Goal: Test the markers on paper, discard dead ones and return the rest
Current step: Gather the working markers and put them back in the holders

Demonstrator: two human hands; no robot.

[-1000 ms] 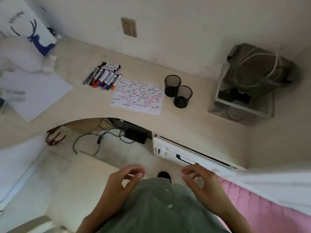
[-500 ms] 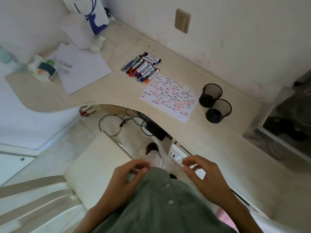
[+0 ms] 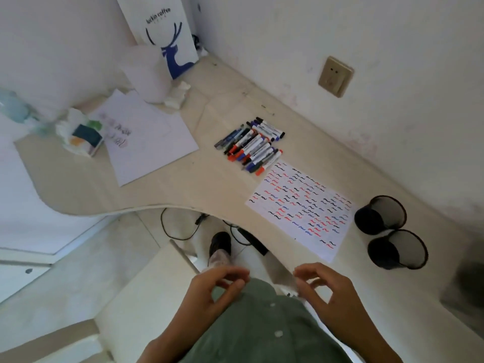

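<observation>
Head view: markers (image 3: 251, 145) lying in heap on desk (image 3: 209, 187), just beside far corner of test sheet (image 3: 301, 210) covered in black, red, blue squiggles. Two black mesh cups (image 3: 390, 231) standing right of sheet. White bag (image 3: 162, 35) reading "luckin coffee" leaning at wall; tissue pack (image 3: 81, 134) sitting on blank paper (image 3: 146, 137); writing there possibly pink, blurred. Left hand (image 3: 209, 297) and right hand (image 3: 330, 294) hovering over green shirt (image 3: 256, 331), fingers loosely curled, gripping nothing.

markers (image 3: 251, 146): capped, red, blue and black, piled side by side on the table
paper (image 3: 301, 208): white sheet covered in coloured squiggles, flat, just beside the markers
</observation>
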